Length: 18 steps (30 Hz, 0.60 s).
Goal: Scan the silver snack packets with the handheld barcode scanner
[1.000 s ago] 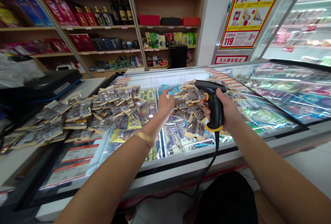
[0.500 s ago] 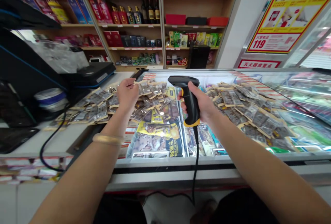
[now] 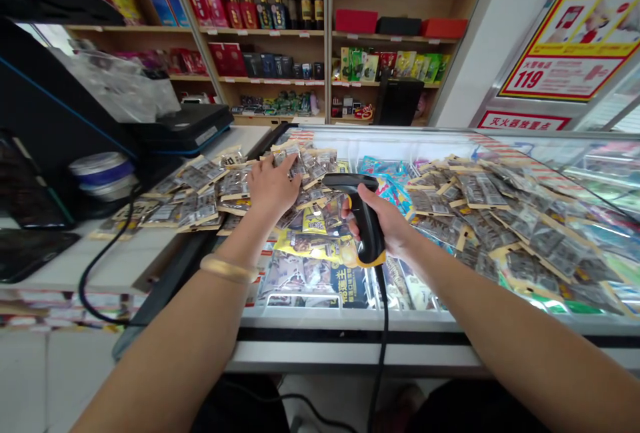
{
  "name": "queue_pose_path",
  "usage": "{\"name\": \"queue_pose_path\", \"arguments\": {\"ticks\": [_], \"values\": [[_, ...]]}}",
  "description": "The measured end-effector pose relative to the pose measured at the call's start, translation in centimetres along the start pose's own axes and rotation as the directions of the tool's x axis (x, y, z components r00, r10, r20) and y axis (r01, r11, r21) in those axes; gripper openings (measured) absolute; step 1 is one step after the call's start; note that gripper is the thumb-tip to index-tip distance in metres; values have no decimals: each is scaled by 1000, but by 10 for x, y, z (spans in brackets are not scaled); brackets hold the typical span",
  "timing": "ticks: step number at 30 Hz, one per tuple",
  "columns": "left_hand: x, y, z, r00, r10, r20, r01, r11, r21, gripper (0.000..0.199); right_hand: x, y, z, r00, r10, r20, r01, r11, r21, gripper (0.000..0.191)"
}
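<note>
My right hand [image 3: 387,219] is wrapped round the grip of a black and yellow barcode scanner [image 3: 369,226]. The scanner's head points left, above the freezer's glass top, and its cable [image 3: 384,326] drops over the front edge. Over on the left, my left hand [image 3: 274,187] lies with fingers apart on a heap of small flat packets [image 3: 313,165]; its fingertips touch the packets at the far side. These packets have clear, dark-looking fronts and tan edges. A second pile of similar packets [image 3: 480,193] spreads across the glass to the right of the scanner.
Under the glass of the chest freezer [image 3: 440,336] are yellow and blue ice-cream wrappers. A counter at left bears more packets, a scale [image 3: 185,126], tape rolls [image 3: 103,176] and a black cable. Shelves with bottles and boxes stand behind.
My left hand has moved from a raised, curled pose down onto the left heap, its fingers now spread. The scanner has come slightly lower in my right hand. The view has tilted down.
</note>
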<state>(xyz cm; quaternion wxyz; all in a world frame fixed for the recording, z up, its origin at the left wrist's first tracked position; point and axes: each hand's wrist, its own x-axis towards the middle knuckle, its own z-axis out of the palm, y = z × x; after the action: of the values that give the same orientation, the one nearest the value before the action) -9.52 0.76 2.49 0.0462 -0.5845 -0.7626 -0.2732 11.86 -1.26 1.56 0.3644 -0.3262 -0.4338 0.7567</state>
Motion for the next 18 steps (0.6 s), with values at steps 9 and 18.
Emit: {"name": "queue_pose_path", "arguments": {"ticks": [9,18], "values": [[6,-4,-4,974,-177,-143,147,968,-201,84,-1,1,-1,1000,-23,-2,23,1000,5,49],[9,-8,-9,987,-135,-89,75,868,-490,26,-4,-3,0,998,-61,-3,61,997,-44,50]]}}
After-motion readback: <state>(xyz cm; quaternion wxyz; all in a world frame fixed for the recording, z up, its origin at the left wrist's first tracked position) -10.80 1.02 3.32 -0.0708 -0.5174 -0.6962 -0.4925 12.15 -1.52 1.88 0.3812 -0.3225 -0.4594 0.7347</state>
